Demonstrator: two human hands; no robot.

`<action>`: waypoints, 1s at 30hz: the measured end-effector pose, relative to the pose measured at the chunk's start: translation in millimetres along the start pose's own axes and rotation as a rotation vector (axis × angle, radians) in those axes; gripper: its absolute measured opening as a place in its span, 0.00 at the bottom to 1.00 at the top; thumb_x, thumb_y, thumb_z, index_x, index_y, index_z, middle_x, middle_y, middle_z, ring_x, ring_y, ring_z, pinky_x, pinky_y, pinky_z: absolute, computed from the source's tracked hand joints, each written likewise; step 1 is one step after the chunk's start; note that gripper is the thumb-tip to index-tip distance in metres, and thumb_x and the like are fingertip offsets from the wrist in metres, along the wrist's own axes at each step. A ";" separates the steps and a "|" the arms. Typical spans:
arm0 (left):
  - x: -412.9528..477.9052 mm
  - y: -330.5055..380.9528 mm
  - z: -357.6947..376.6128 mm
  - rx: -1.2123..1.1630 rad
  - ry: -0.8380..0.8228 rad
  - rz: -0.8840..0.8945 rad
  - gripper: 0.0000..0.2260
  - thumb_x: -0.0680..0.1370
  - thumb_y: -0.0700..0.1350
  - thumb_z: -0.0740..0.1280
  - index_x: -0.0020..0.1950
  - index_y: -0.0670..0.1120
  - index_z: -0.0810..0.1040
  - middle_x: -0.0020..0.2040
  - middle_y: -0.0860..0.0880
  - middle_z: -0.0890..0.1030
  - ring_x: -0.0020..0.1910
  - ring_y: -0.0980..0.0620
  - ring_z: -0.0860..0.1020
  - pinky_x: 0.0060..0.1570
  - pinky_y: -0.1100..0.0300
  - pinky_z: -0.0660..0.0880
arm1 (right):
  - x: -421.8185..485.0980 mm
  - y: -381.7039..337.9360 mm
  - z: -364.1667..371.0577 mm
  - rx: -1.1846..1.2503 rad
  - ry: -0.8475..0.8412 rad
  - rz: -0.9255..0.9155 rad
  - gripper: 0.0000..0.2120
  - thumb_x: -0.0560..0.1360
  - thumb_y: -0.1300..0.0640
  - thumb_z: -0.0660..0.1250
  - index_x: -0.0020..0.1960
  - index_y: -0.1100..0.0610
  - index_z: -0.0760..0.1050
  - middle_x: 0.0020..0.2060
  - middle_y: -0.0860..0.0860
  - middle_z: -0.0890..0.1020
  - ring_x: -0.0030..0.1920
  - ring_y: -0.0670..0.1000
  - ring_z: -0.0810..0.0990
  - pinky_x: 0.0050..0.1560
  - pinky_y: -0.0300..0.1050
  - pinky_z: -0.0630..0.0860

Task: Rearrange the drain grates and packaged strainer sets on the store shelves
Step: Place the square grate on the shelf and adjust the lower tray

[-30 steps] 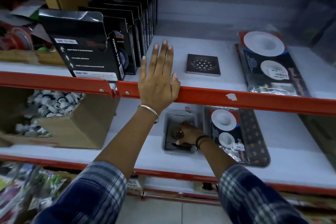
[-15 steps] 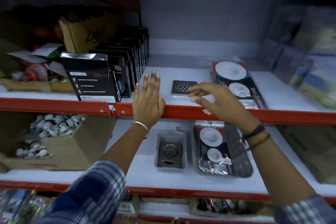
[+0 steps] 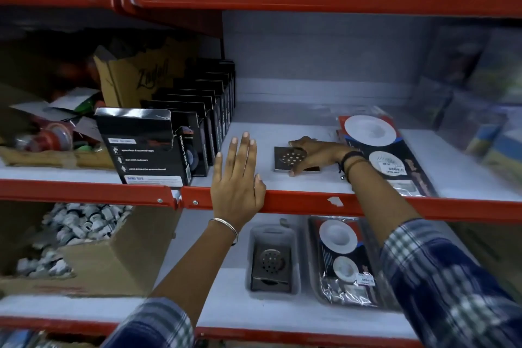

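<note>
Resting flat and open, fingers pointing toward the back wall, the left hand [image 3: 236, 178] lies palm-down over the red front rail [image 3: 310, 203] of the middle shelf, just right of the row of black boxes [image 3: 180, 138]. Right of it the square drain grate [image 3: 293, 159] lies flat on that shelf, holes up, edges roughly square to the rail, with the right hand [image 3: 316, 152] clasping its right side, fingers at the far edge and thumb at the near edge. Further right a packaged strainer set [image 3: 381, 150] lies flat, long axis front to back, slightly angled; below, another grate in a grey tray [image 3: 272, 260] and a second strainer pack [image 3: 343, 260] lie side by side, long axes front to back.
</note>
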State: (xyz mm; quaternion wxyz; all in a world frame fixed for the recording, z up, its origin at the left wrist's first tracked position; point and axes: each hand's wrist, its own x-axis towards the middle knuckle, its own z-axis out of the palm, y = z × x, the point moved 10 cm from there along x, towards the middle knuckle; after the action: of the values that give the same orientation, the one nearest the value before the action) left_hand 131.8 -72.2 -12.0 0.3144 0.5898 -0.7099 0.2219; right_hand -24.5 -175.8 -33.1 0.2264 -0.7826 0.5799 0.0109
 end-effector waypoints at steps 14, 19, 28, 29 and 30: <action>-2.6 1.1 -6.2 0.002 -0.007 -0.022 0.28 0.75 0.49 0.51 0.75 0.43 0.56 0.76 0.45 0.61 0.75 0.48 0.59 0.72 0.47 0.58 | -134.7 -55.9 -0.6 0.216 0.132 -0.378 0.43 0.55 0.38 0.75 0.67 0.48 0.68 0.60 0.44 0.69 0.62 0.42 0.70 0.65 0.37 0.66; -4.0 2.0 -4.5 -0.005 -0.015 -0.020 0.27 0.77 0.48 0.51 0.75 0.42 0.54 0.76 0.44 0.60 0.75 0.49 0.59 0.73 0.52 0.52 | -161.0 -58.4 76.5 0.219 -0.065 -0.419 0.41 0.56 0.38 0.76 0.66 0.44 0.69 0.61 0.40 0.74 0.62 0.40 0.71 0.67 0.38 0.66; -2.7 1.4 -0.7 -0.008 0.071 -0.002 0.26 0.77 0.48 0.51 0.75 0.42 0.56 0.76 0.44 0.62 0.75 0.48 0.59 0.74 0.50 0.53 | -22.6 -2.3 209.4 0.090 -0.104 -0.099 0.44 0.61 0.40 0.74 0.72 0.50 0.61 0.70 0.50 0.67 0.72 0.54 0.62 0.71 0.48 0.63; -3.3 0.5 1.0 -0.008 0.080 -0.003 0.26 0.77 0.49 0.50 0.75 0.42 0.57 0.76 0.44 0.62 0.75 0.48 0.59 0.74 0.50 0.55 | -8.6 4.1 222.0 0.077 -0.113 -0.074 0.45 0.62 0.40 0.74 0.73 0.50 0.59 0.72 0.51 0.65 0.72 0.55 0.62 0.71 0.48 0.63; -2.7 0.4 0.0 -0.009 0.091 -0.002 0.26 0.77 0.49 0.50 0.75 0.42 0.57 0.75 0.44 0.63 0.75 0.47 0.60 0.73 0.49 0.56 | 1.6 8.0 232.2 0.053 -0.123 -0.055 0.46 0.62 0.41 0.74 0.74 0.51 0.58 0.73 0.51 0.64 0.73 0.55 0.62 0.72 0.49 0.62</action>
State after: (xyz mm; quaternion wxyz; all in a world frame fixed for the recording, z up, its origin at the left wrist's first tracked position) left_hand 131.7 -70.2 -13.9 0.3492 0.5784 -0.6953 0.2450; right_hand 25.7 -93.8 -244.7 0.2825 -0.7897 0.5434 0.0372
